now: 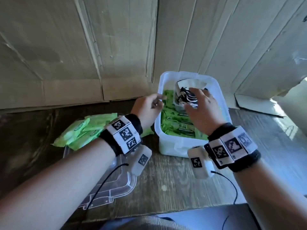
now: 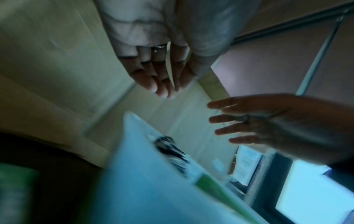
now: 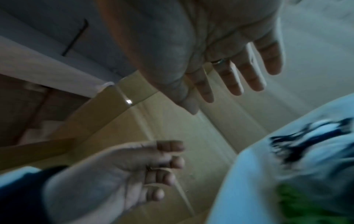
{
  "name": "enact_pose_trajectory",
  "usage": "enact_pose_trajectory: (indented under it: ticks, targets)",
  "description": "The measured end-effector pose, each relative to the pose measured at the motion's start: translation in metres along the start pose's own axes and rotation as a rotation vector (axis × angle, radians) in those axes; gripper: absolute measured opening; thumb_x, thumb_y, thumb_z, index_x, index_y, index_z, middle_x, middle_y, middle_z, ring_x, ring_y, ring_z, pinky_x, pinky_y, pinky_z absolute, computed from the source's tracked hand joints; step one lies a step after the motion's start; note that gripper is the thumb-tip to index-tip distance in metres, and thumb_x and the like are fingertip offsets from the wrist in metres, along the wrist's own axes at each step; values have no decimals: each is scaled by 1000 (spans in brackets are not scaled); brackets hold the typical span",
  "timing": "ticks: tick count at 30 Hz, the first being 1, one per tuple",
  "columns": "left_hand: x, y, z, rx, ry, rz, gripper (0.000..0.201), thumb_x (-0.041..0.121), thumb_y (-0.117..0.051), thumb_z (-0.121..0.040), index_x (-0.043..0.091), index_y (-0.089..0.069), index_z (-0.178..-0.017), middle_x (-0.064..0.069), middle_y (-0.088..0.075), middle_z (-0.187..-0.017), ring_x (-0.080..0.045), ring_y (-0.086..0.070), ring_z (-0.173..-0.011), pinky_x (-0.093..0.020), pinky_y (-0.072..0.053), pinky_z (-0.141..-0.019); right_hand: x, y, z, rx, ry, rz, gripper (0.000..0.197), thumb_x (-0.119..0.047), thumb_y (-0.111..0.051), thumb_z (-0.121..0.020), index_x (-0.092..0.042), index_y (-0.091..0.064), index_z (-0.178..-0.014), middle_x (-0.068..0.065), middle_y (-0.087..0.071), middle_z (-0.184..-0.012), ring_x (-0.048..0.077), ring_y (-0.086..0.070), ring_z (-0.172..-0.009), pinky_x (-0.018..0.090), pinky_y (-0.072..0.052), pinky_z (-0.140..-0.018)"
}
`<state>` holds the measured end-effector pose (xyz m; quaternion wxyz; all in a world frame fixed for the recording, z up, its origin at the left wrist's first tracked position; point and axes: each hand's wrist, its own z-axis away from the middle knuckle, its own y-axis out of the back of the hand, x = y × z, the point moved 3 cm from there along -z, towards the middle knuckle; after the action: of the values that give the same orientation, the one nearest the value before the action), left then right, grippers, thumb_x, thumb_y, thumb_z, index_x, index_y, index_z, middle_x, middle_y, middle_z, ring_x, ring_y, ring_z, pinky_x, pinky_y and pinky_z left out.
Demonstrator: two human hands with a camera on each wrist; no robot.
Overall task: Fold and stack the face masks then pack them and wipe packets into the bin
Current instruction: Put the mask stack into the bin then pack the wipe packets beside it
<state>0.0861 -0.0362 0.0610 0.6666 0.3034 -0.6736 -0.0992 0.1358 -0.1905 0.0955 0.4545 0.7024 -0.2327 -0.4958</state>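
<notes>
Both hands over the white bin, holding nothing

The white see-through plastic bin [image 1: 167, 143] sits on the dark wooden worktop [image 1: 166, 180], close to the brown cardboard wall [image 1: 83, 47]. Inside it lie green wipe packets [image 1: 176, 127] in a flat layer. The stack of folded black-and-white face masks [image 1: 184, 95] stands at the far end of the bin, on top of the green packets.

The right hand [image 1: 201, 110] hangs over the bin, just by the masks. Its fingers [image 3: 235, 78] are spread out and straight — they hold nothing. In the head view I cannot tell if they touch the masks.

The left hand [image 1: 147, 108] is at the left rim of the bin. Its fingers [image 3: 168, 163] are loosely bent, and the right wrist view shows the palm bare — nothing is in it.

More green wipe packets in a loose pile [image 1: 79, 130] lie on the worktop to the left of the bin, well apart from it. They partly rest on a clear plastic lid [image 1: 116, 185] that lies flat under the left arm. Both wrist views are blurry
</notes>
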Motion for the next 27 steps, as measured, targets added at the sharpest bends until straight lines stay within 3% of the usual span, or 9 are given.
enact_pose_trajectory:
  ticks: [1,3,5,7,11,15,19,23,27]
  targets:
    - [-15,20,3,57,31,-72,23,12,-48,-94,14,-63,-112,4,-58,-72,-6,-53,-62,-10,-34,-52,-20,-7,-1,-3,57,-27,50,-16,-52,-87,-16,-40,-136,13,-42,-137,30,-41,-123,36,-34,-99]
    - [-54,55,11,125,149,-223,29,9,-47,-93,9,-61,-117,-5,-63,-82,-21,-60,-77,-18,-38,-65,-59,-28,-2,-44,167,-49,46,-16,-52,-87,-14,-45,-132,13,-45,-132,30,-44,-119,34,-36,-97]
    - [-98,81,18,143,320,-294,33,9,-50,-91,6,-57,-124,-13,-66,-107,-30,-60,-101,-24,-39,-85,-90,-57,-3,-134,247,-66,44,-18,-52,-87,-14,-46,-131,14,-46,-129,30,-45,-117,36,-39,-97]
    - [-143,107,26,127,504,-378,39,14,-52,-93,3,-52,-130,-16,-58,-128,-31,-53,-118,-29,-37,-97,-117,-97,-7,-245,293,-64,45,-18,-51,-87,-15,-46,-132,13,-45,-131,30,-45,-118,38,-39,-99]
    - [-209,144,46,32,749,-569,48,26,-51,-94,3,-44,-136,-19,-47,-138,-34,-47,-125,-39,-39,-103,-147,-179,-18,-493,301,81,46,-16,-49,-88,-17,-43,-133,12,-41,-133,31,-44,-121,39,-40,-98]
    - [-244,148,57,-83,784,-581,62,34,-60,-89,6,-38,-139,-18,-43,-142,-32,-45,-127,-35,-37,-104,-155,-239,-29,-629,272,205,44,-9,-47,-89,-15,-41,-133,13,-40,-132,31,-42,-123,38,-40,-98]
    - [-264,148,51,-79,767,-570,70,32,-71,-77,15,-40,-136,-15,-51,-133,-34,-51,-119,-39,-44,-99,-161,-275,-41,-669,290,209,55,1,-45,-84,-15,-37,-136,12,-36,-140,30,-37,-128,39,-36,-105]
    - [-267,163,47,-75,708,-617,33,14,-62,-79,9,-56,-111,-15,-63,-110,-35,-62,-98,-39,-53,-83,-176,-300,-51,-674,401,179,66,2,-49,-83,-19,-29,-142,7,-21,-153,26,-21,-139,41,-26,-112]
    - [-257,195,46,-49,613,-538,13,15,-65,-76,7,-60,-85,-9,-63,-84,-29,-62,-82,-30,-49,-69,-192,-311,-57,-576,556,158,72,-19,-66,-82,-18,-26,-143,2,-15,-155,23,-16,-142,38,-16,-116]
